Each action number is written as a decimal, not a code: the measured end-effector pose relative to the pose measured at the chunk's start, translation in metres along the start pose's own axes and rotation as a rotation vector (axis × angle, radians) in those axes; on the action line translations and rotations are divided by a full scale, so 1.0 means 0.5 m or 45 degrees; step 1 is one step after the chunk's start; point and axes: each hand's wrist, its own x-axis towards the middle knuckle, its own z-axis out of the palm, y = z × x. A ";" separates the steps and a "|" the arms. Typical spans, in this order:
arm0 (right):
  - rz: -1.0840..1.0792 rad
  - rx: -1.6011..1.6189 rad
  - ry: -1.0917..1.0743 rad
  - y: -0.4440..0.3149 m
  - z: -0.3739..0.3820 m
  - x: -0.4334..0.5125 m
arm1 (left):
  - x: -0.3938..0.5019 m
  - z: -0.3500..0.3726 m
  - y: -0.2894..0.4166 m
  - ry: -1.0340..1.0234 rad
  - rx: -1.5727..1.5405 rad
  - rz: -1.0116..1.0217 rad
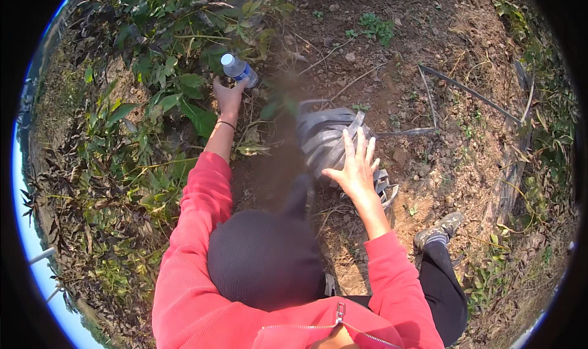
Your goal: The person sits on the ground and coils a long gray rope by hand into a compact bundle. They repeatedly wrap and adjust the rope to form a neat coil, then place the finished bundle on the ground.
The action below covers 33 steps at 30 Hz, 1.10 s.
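A clear plastic bottle with a white cap and blue label [235, 66] leans among leaves at the upper left. My left hand [230, 95] is at its lower end, thumb and fingers around the base. Right of centre lies a bundle of flat grey plastic strip [321, 128], wound in many layers. My right hand [356, 164] rests on or just above its right side with the fingers spread; firm contact cannot be told. A dark blur hides the bundle's left edge.
Leafy vines [161, 82] fill the left side. A loose grey strip [473, 92] runs from the bundle over clods and dry stems to the right. A green weed [376, 28] grows at the top. My patterned shoe [441, 228] stands on the soil at the lower right.
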 end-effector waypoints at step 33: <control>-0.094 -0.029 0.874 0.021 -0.612 -0.508 | -0.743 -0.206 0.743 -2.033 -0.326 0.748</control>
